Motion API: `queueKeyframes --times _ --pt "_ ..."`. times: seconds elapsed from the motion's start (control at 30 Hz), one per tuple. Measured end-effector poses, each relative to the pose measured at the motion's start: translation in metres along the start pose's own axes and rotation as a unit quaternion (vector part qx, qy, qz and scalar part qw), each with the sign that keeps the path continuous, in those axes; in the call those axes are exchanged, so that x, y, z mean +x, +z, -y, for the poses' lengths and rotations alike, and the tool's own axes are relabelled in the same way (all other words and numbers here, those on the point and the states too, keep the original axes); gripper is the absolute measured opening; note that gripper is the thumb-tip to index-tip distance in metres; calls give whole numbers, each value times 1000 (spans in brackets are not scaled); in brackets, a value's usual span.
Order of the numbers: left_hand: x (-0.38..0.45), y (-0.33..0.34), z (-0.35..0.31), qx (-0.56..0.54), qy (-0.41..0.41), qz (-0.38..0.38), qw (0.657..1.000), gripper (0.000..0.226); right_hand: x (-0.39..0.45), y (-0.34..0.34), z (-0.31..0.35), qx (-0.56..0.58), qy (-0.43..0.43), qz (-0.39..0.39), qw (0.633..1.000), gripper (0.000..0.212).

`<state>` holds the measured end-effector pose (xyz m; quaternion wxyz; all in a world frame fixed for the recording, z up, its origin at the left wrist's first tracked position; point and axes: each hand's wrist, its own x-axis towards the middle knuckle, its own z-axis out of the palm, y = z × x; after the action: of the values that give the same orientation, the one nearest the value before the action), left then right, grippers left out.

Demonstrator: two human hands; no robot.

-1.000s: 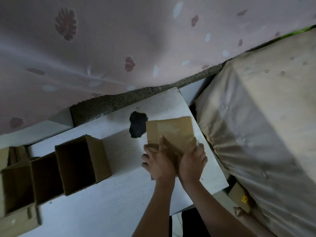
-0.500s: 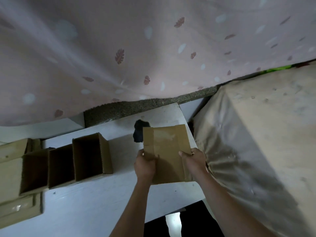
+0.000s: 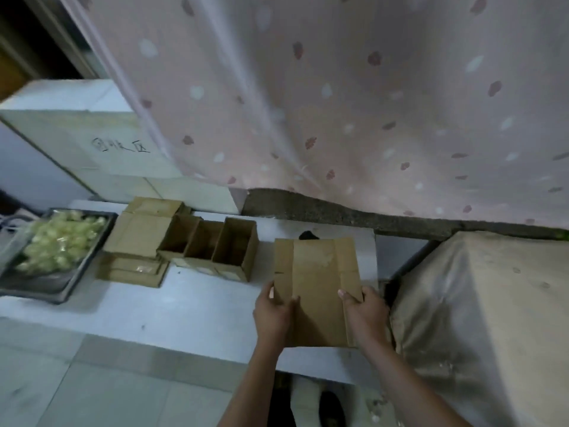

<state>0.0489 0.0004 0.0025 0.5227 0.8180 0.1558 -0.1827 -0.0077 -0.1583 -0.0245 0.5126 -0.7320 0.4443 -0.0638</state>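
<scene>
Flattened cardboard box [image 3: 317, 282] is gripped at its sides by both hands, left [image 3: 272, 312] and right [image 3: 368, 314].

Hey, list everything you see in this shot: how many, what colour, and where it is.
flat cardboard box: one, brown, over the table's right end, held at its near edge
open cardboard boxes: three, brown, in a row on the table, left of the flat box
cardboard stack: count unclear, brown, left of the open boxes
metal tray: one, grey, at the table's left end, holding pale yellow-green pieces
table: one, white, centre
curtain: one, pink with leaf marks, behind the table
covered block: one, under tan cloth, right of the table
left hand: one, grips the flat box's near left edge
right hand: one, grips its near right edge
</scene>
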Motion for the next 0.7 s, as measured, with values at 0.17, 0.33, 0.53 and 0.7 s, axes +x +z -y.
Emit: queueKeyframes --times 0.17,0.33,0.53,0.7 --pt "-30 -28 6 -27 4 -81 996 55 -13 4 24 -20 -77 83 993 21" --pt "-47 -70 16 -47 -30 -186 981 41 -46 34 47 -21 -124 145 982 20" --pt "-59 -127 51 -73 -44 -263 961 33 -94 76 62 -13 -145 217 965 18" --pt "-56 -178 74 -99 -58 -307 945 33 -132 117 83 -24 -172 255 951 16"
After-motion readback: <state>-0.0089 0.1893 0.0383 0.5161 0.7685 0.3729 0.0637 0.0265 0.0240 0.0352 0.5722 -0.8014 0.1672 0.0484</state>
